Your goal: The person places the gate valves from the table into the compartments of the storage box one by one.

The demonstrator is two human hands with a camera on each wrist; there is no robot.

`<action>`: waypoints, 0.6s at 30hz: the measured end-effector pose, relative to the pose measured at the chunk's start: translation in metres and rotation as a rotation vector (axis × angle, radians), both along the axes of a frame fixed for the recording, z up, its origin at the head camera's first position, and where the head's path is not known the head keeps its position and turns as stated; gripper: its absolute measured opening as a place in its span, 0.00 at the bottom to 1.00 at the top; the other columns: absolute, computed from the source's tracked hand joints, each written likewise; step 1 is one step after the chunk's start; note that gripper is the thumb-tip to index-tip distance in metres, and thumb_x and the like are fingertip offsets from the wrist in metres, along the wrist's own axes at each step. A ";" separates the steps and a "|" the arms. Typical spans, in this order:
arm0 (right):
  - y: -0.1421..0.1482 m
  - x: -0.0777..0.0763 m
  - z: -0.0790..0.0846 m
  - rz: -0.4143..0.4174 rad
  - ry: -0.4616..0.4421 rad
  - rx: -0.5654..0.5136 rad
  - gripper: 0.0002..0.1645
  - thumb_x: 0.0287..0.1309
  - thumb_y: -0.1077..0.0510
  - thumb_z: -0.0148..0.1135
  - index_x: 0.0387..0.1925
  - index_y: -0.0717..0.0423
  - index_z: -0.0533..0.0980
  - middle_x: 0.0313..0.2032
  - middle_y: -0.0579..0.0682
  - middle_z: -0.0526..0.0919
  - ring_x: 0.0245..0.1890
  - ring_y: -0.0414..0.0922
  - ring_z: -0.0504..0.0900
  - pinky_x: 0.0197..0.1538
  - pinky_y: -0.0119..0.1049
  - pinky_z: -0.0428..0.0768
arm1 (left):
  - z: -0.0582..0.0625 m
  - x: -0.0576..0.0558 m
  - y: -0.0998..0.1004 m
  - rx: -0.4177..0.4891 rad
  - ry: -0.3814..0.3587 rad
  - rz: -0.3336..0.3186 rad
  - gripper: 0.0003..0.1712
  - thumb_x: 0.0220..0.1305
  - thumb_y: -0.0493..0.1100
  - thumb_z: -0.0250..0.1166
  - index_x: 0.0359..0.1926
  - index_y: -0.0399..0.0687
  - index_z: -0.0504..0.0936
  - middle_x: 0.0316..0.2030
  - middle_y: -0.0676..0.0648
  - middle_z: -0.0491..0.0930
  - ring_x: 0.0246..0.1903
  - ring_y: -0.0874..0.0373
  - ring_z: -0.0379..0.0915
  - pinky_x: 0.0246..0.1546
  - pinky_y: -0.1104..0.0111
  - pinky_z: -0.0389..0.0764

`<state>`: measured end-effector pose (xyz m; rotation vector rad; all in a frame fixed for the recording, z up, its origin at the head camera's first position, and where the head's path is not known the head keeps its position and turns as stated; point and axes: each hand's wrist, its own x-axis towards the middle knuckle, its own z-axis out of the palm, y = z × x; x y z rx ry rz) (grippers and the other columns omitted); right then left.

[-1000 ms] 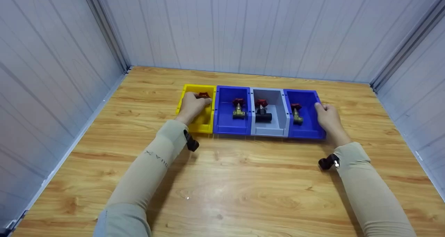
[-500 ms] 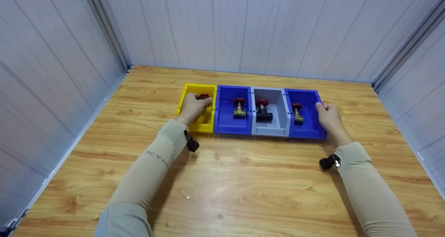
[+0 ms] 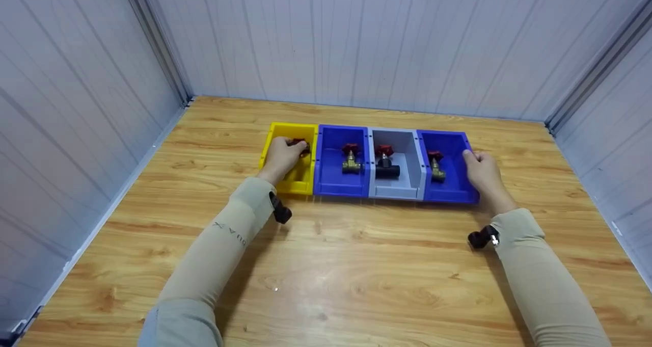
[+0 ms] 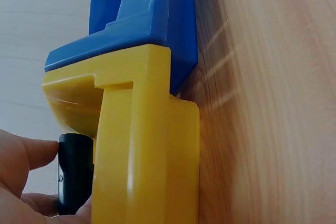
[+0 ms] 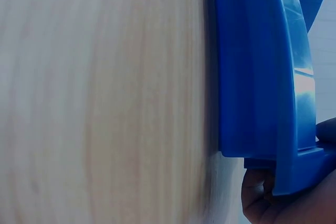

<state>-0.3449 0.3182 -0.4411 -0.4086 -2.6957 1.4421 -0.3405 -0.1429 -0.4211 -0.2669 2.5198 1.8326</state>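
In the yellow bin (image 3: 295, 184) at the left end of the row, my left hand (image 3: 280, 161) pinches a valve with a dark red handwheel (image 3: 304, 152). The left wrist view shows the valve's black tubular body (image 4: 75, 174) between thumb and fingers. My right hand (image 3: 484, 176) grips the outer side wall of the right-hand blue bin (image 3: 456, 184), thumb over the rim and fingers curled beneath it in the right wrist view. Inside that bin lies a brass valve (image 3: 436, 169) with a red handwheel.
A second blue bin (image 3: 331, 176) holds another brass valve (image 3: 351, 162), and the grey bin (image 3: 407, 181) holds a black-bodied valve (image 3: 387, 170). All bins stand side by side on the wooden table (image 3: 326, 265). Pale panel walls (image 3: 356, 46) enclose the back and sides.
The valve in my left hand has moved slightly down and turned within the yellow bin, and the left fingers have shifted a little. My right hand keeps its grip on the blue bin.
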 end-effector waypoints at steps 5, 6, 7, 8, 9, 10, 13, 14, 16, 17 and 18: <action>0.001 0.000 0.000 -0.002 0.003 -0.004 0.24 0.84 0.41 0.46 0.32 0.52 0.65 0.32 0.46 0.67 0.37 0.44 0.69 0.38 0.34 0.70 | 0.002 -0.001 -0.001 -0.069 -0.054 0.007 0.19 0.79 0.40 0.62 0.62 0.33 0.84 0.60 0.37 0.84 0.51 0.51 0.75 0.52 0.64 0.76; 0.001 0.000 0.000 -0.002 0.009 0.006 0.24 0.84 0.42 0.46 0.31 0.51 0.65 0.31 0.45 0.67 0.37 0.43 0.68 0.38 0.34 0.70 | 0.002 -0.001 -0.001 -0.080 -0.064 0.004 0.19 0.78 0.39 0.63 0.63 0.32 0.83 0.61 0.37 0.83 0.52 0.51 0.75 0.53 0.64 0.77; 0.001 0.000 0.000 0.000 0.015 0.015 0.24 0.84 0.42 0.46 0.31 0.52 0.65 0.31 0.45 0.67 0.36 0.44 0.68 0.37 0.34 0.69 | 0.003 -0.001 -0.001 -0.088 -0.074 0.002 0.21 0.77 0.38 0.63 0.65 0.32 0.82 0.62 0.37 0.83 0.55 0.50 0.76 0.56 0.63 0.78; 0.001 0.000 0.000 0.000 0.017 0.015 0.24 0.84 0.42 0.46 0.31 0.52 0.66 0.30 0.45 0.67 0.36 0.43 0.68 0.38 0.34 0.70 | 0.003 -0.001 -0.001 -0.093 -0.084 -0.001 0.22 0.77 0.37 0.63 0.66 0.32 0.81 0.64 0.36 0.82 0.57 0.49 0.76 0.59 0.62 0.79; 0.001 -0.001 0.000 0.001 0.016 0.013 0.24 0.84 0.42 0.46 0.31 0.52 0.66 0.31 0.45 0.67 0.37 0.43 0.69 0.38 0.34 0.70 | 0.003 -0.001 -0.002 -0.098 -0.093 -0.002 0.24 0.77 0.36 0.63 0.69 0.32 0.80 0.66 0.36 0.81 0.61 0.49 0.76 0.64 0.61 0.79; 0.001 -0.001 0.000 0.003 0.014 0.007 0.24 0.84 0.42 0.46 0.31 0.52 0.66 0.31 0.46 0.67 0.37 0.43 0.69 0.38 0.34 0.70 | 0.003 -0.001 -0.002 -0.100 -0.099 -0.003 0.26 0.76 0.36 0.63 0.71 0.32 0.78 0.68 0.36 0.80 0.65 0.48 0.75 0.67 0.59 0.78; 0.001 -0.001 -0.001 0.006 0.000 -0.007 0.24 0.84 0.41 0.45 0.33 0.52 0.65 0.34 0.47 0.67 0.39 0.44 0.69 0.39 0.33 0.71 | 0.003 -0.001 -0.004 -0.100 -0.120 -0.012 0.30 0.75 0.35 0.64 0.75 0.32 0.73 0.73 0.35 0.75 0.73 0.45 0.71 0.75 0.56 0.74; 0.001 -0.001 -0.001 0.004 -0.005 -0.012 0.24 0.84 0.41 0.44 0.34 0.52 0.65 0.35 0.47 0.68 0.39 0.44 0.69 0.40 0.33 0.71 | 0.003 -0.001 -0.004 -0.100 -0.124 -0.019 0.31 0.75 0.34 0.64 0.75 0.32 0.73 0.74 0.34 0.74 0.75 0.45 0.70 0.76 0.55 0.73; 0.000 -0.001 0.000 0.003 -0.010 -0.014 0.23 0.84 0.40 0.44 0.35 0.52 0.66 0.36 0.48 0.68 0.40 0.44 0.69 0.40 0.34 0.71 | 0.003 0.000 -0.005 -0.102 -0.134 -0.027 0.32 0.73 0.33 0.64 0.76 0.31 0.72 0.75 0.34 0.73 0.76 0.44 0.68 0.77 0.55 0.72; 0.000 -0.001 0.000 0.003 -0.011 -0.014 0.23 0.84 0.40 0.44 0.35 0.52 0.66 0.36 0.48 0.68 0.40 0.44 0.69 0.40 0.34 0.71 | 0.003 0.001 -0.006 -0.105 -0.139 -0.031 0.32 0.73 0.32 0.64 0.75 0.31 0.73 0.75 0.34 0.73 0.76 0.44 0.68 0.77 0.55 0.72; 0.000 -0.001 0.000 0.002 -0.013 -0.015 0.23 0.84 0.40 0.44 0.35 0.51 0.66 0.36 0.48 0.68 0.40 0.44 0.69 0.41 0.34 0.70 | 0.003 0.001 -0.006 -0.113 -0.140 -0.033 0.32 0.72 0.31 0.63 0.75 0.31 0.73 0.75 0.34 0.73 0.75 0.44 0.68 0.76 0.55 0.73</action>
